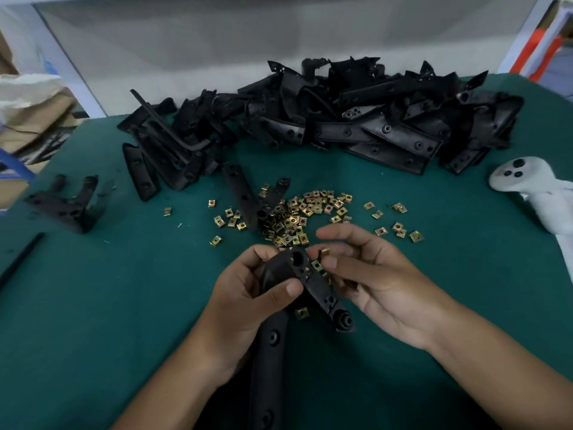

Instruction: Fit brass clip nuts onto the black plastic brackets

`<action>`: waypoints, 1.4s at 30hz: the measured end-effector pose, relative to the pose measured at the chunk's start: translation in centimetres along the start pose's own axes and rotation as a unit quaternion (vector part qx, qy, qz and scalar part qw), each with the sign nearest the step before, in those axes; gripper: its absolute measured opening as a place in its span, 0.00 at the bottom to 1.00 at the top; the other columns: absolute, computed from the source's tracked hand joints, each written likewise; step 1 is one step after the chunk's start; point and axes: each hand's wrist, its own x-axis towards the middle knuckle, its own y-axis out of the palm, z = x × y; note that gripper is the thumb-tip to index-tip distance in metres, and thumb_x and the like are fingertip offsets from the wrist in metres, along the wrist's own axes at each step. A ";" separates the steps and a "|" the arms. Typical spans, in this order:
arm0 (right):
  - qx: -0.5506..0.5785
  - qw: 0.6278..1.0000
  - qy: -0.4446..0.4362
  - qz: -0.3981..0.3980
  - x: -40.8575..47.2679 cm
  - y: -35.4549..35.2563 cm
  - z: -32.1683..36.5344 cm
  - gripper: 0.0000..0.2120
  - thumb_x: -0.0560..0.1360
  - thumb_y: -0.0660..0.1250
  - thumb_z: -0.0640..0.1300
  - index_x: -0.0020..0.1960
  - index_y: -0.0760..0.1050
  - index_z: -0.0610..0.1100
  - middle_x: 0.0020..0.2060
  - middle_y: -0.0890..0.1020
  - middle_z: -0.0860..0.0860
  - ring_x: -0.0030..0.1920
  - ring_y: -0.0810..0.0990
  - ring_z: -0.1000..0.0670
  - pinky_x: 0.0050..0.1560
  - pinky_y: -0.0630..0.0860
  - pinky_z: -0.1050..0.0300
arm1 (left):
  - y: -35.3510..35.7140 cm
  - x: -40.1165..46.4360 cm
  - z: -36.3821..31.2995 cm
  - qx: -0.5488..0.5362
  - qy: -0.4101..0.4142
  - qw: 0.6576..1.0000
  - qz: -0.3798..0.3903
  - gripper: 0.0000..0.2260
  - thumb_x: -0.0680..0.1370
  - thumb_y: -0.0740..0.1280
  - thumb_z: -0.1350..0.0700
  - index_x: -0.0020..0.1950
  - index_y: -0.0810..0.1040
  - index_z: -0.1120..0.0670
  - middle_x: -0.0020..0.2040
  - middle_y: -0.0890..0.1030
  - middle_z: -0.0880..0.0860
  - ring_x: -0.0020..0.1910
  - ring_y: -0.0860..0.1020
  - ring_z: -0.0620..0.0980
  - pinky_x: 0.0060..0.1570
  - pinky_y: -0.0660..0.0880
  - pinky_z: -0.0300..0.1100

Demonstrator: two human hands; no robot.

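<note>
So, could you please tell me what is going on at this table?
A person is fitting brass clip nuts to black plastic brackets. The left hand grips one bracket, while the right hand pinches a clip nut near its upper end. Loose nuts lie on the green table, before a bracket pile.

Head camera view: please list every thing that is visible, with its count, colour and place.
held bracket: one, black, centre front, in the left hand
pinched clip nut: one, brass, at the right fingertips
loose clip nuts: many, brass, scattered mid-table
bracket pile: many, black, far side of the table
separate bracket: one, black, left side
game controller: one, white, right edge
table cover: one, green, under everything
left hand: grips the held bracket
right hand: pinches the clip nut
</note>
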 end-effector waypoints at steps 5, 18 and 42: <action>-0.014 1.000 0.010 -0.007 0.0 0.4 -0.3 0.08 0.66 0.80 0.42 0.43 0.84 0.50 0.40 0.82 0.51 0.35 0.78 0.57 0.30 0.69 0.67 | 0.3 0.0 0.1 0.028 0.021 0.999 0.015 0.18 0.68 0.75 0.65 0.55 0.74 0.60 0.41 0.84 0.50 0.39 0.82 0.43 0.40 0.78 0.33; -0.032 0.999 0.009 -0.040 -0.3 0.9 -0.3 0.06 0.64 0.76 0.48 0.38 0.83 0.47 0.37 0.82 0.48 0.35 0.80 0.53 0.34 0.76 0.65 | 0.7 -0.2 -0.5 0.032 0.015 0.999 0.014 0.21 0.61 0.84 0.51 0.51 0.86 0.49 0.46 0.86 0.53 0.44 0.84 0.46 0.45 0.79 0.35; -0.130 0.986 -0.066 -0.079 -0.8 1.4 0.0 0.04 0.68 0.74 0.44 0.36 0.82 0.45 0.33 0.84 0.51 0.32 0.79 0.58 0.33 0.74 0.69 | 0.7 -0.1 0.2 0.100 0.106 0.989 0.014 0.12 0.69 0.75 0.57 0.51 0.84 0.44 0.54 0.85 0.48 0.51 0.82 0.43 0.50 0.78 0.34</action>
